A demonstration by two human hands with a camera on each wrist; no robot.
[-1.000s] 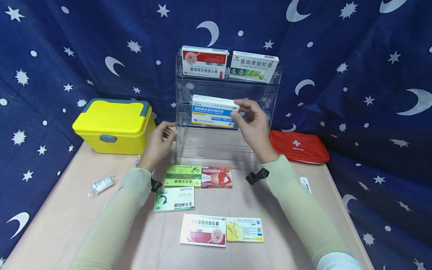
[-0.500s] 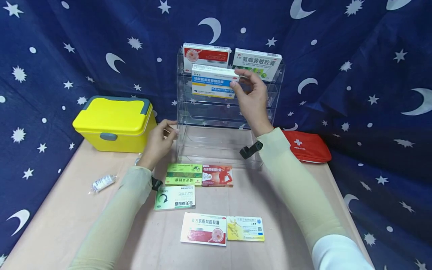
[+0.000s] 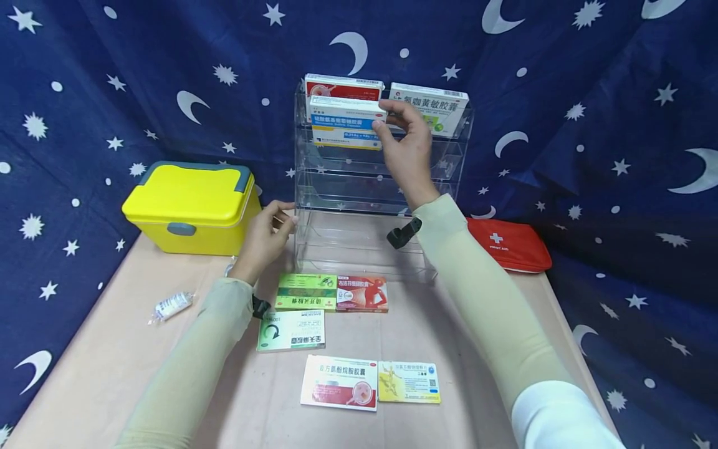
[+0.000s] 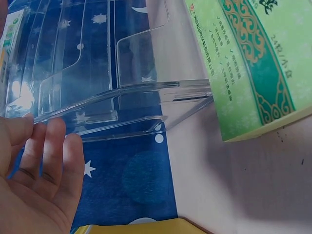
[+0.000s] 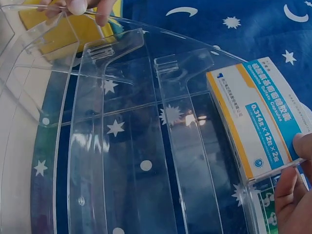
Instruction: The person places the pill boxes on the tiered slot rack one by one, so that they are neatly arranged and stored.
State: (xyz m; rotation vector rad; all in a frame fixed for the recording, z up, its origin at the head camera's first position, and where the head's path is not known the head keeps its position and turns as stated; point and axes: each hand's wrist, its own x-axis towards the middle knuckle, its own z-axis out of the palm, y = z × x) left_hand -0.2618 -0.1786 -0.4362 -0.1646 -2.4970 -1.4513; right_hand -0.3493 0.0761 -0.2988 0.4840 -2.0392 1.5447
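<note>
My right hand [image 3: 409,146] pinches the right end of a white, blue and yellow medicine box [image 3: 348,123], thumb on its front. The box stands upright before the top tier of a clear acrylic rack [image 3: 353,202], overlapping a red and white medicine box [image 3: 344,87] there. To its right on that tier leans a white and green medicine box [image 3: 432,103]. Lower down, my left hand [image 3: 266,240] pinches the left side edge of the rack between thumb and fingers. The right wrist view shows the held box [image 5: 258,117] tilted beside the rack's bare lower tiers.
Before the rack lie a green box [image 3: 305,292], a red box [image 3: 361,293] and a pale green box [image 3: 291,330]. Nearer are a white-red box [image 3: 339,381] and a yellow-white box [image 3: 409,381]. A yellow case [image 3: 191,209], wrapped roll [image 3: 172,307] and red first-aid pouch [image 3: 507,243] flank them.
My right hand has raised the blue and white medicine box from a middle tier to the top tier, then shifted slightly left. My left hand stays at the rack's side.
</note>
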